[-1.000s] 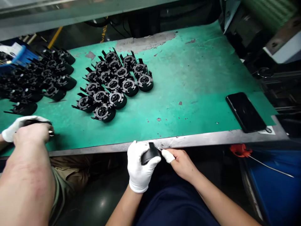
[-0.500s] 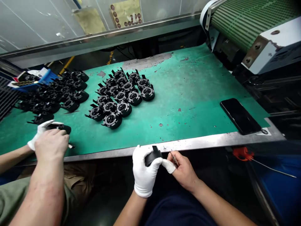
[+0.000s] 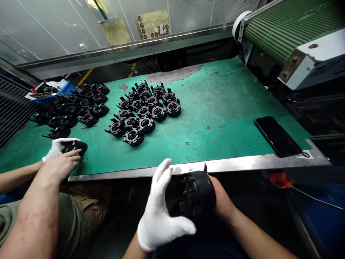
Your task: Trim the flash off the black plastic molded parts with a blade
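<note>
On the green tabletop (image 3: 223, 108), near its right end, there lies a black phone (image 3: 278, 136), with a white label (image 3: 307, 154) just beside its near corner. Behind it, at the upper right, is a conveyor with a ribbed green belt (image 3: 291, 30), and the grey wall (image 3: 188, 14) carries a yellow sheet (image 3: 153, 21) with round brown marks. A blue basket (image 3: 69, 89) is seen at the far left.

A factory workshop, shown by a worn green-topped workbench (image 3: 215, 93) with metal edging, clusters of identical black cylindrical parts (image 3: 143, 111) on it, and a green ribbed conveyor belt (image 3: 291, 32) nearby.
</note>
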A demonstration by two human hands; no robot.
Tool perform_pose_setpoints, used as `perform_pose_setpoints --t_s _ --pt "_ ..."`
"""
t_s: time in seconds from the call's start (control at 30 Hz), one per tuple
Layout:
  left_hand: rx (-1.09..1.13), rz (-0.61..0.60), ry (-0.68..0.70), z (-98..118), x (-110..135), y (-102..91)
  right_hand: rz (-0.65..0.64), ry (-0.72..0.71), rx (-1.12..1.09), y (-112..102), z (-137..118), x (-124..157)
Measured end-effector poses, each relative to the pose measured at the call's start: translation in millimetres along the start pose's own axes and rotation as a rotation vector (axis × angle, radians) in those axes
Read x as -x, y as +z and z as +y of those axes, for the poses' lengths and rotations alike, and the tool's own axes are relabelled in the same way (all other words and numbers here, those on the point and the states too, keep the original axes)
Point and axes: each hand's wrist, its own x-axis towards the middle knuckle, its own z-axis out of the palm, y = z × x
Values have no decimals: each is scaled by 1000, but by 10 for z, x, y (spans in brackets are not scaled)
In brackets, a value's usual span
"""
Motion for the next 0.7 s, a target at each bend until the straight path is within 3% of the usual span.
perform_pose_setpoints --t_s 0.1,0.2,0.33,0.5,0.7 --pt "135 -164 -43 26 -105 59 -54 102 -52 134 10 -34" --pt "-50 -66 -149 -10 -127 156 45 186 -23 97 179 39" --pt "-397 -4 -159 -159 -32 316 128 303 8 -93 427 184" --pt "-416 107 -162 -241 78 482 22 221 156 -97 404 128" --pt "-390 126 -191 -222 44 516 -53 169 229 -55 332 -9"
